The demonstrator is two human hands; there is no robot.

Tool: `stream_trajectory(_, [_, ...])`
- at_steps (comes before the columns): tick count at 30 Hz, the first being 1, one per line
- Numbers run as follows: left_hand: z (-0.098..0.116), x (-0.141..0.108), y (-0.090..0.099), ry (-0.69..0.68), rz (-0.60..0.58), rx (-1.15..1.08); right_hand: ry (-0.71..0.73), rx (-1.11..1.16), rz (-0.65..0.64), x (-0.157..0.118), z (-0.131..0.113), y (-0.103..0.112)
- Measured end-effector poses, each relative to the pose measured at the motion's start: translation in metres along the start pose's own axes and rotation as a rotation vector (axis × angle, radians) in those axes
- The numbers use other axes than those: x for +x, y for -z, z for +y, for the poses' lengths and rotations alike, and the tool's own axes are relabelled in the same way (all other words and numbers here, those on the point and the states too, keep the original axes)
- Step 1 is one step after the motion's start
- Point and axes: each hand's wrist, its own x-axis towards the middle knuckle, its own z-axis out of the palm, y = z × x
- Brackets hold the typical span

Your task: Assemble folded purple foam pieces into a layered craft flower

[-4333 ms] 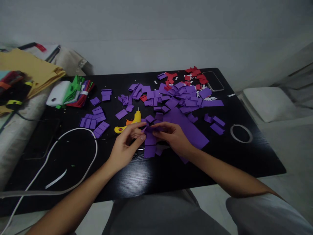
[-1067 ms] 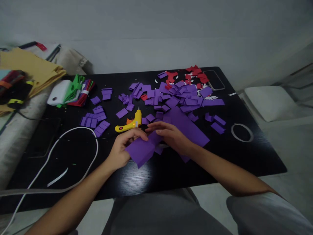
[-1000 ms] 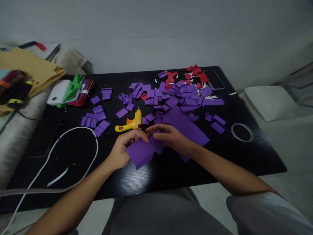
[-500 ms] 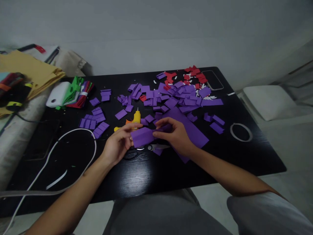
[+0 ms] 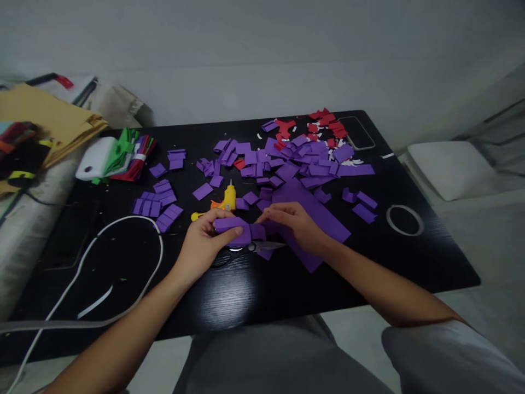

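Observation:
My left hand [image 5: 200, 241] is closed on a folded purple paper strip [image 5: 232, 229], thumb pressed on its upper face. The fingers of my right hand [image 5: 297, 224] are closed at the strip's right end, the fingertips partly hidden. Beneath the strip lie scissors [image 5: 268, 246], their blades pointing right and their handles partly covered. Just behind my left hand is a yellow glue gun [image 5: 229, 198]. A large purple sheet [image 5: 314, 219] lies flat under and beside my right hand.
Many folded purple pieces [image 5: 315, 158] and red scraps [image 5: 326, 120] are heaped toward the back right. Purple stacks [image 5: 164, 191] lie left of the glue gun. A white cable [image 5: 159, 246] loops at left, and a tape ring [image 5: 404, 220] lies at right.
My left thumb has come over onto the strip, which now looks folded narrower. My right hand has turned slightly, its fingers still at the strip's right end.

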Motion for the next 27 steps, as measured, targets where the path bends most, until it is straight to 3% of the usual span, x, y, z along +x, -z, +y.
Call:
stream_trajectory(6, [0.000, -0.006, -0.005, -0.074, -0.064, 0.146, 0.063, -0.154, -0.066, -0.001, 0.002, -0.002])
stream_trajectory(13, [-0.002, -0.008, -0.009, -0.122, -0.044, 0.189, 0.137, -0.203, -0.079, -0.004, 0.010, -0.007])
stream_trajectory(21, [0.002, -0.004, -0.001, -0.155, -0.104, 0.207, 0.052, -0.084, -0.044, -0.004, 0.005, -0.006])
stream_trajectory(27, [0.005, -0.003, 0.004, -0.168, -0.150, 0.205, -0.105, 0.078, -0.122, -0.001, -0.002, -0.003])
